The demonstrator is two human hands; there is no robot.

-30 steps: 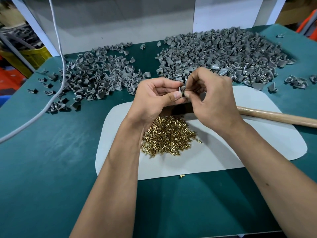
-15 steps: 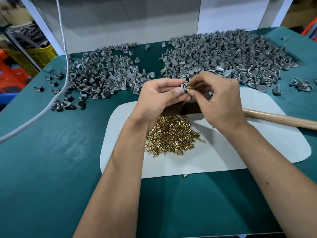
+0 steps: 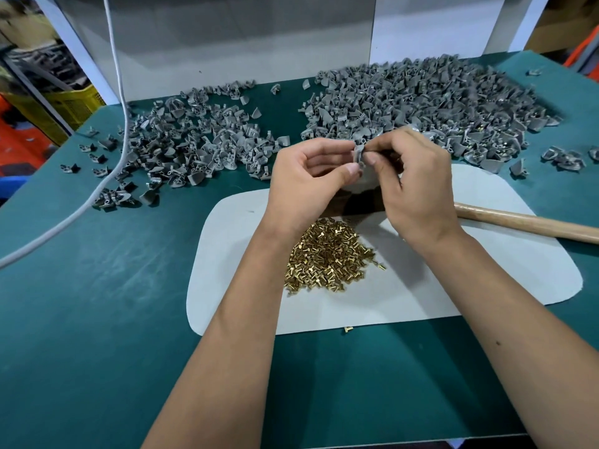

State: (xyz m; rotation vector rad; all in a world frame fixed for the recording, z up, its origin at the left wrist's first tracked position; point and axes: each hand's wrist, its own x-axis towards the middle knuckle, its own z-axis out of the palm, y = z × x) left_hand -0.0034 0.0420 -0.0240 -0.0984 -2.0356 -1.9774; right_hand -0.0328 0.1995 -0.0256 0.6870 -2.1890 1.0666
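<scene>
At the far left we see a yellow crate (image 3: 76,105) behind the green table (image 3: 97,319). A white cable (image 3: 119,92) comes down from above and runs over the table toward the left edge. Beside it lies the smaller heap of grey plastic parts (image 3: 194,144), with some single pieces scattered at its left side.

Toward the middle, our left hand (image 3: 308,183) is raised above the white mat (image 3: 453,286). Its thumb and curled fingers pinch one grey plastic part (image 3: 358,154) from the left side. This part is in the air between both hands, above the far edge of the mat and in front of the bigger heap. Below the hands, a pile of brass rivets (image 3: 327,254) lies on the mat, and one single rivet (image 3: 348,328) lies on the table, just beside the near edge of the mat.

Our right hand (image 3: 411,189) has its fingers curled and its fingertips press on the same part from the right. We cannot tell if these fingertips also hold a rivet. Behind this hand spreads the bigger heap of grey parts (image 3: 421,98). At the right, a wooden handle (image 3: 525,223) lies across the mat and goes out of view at the right edge.
</scene>
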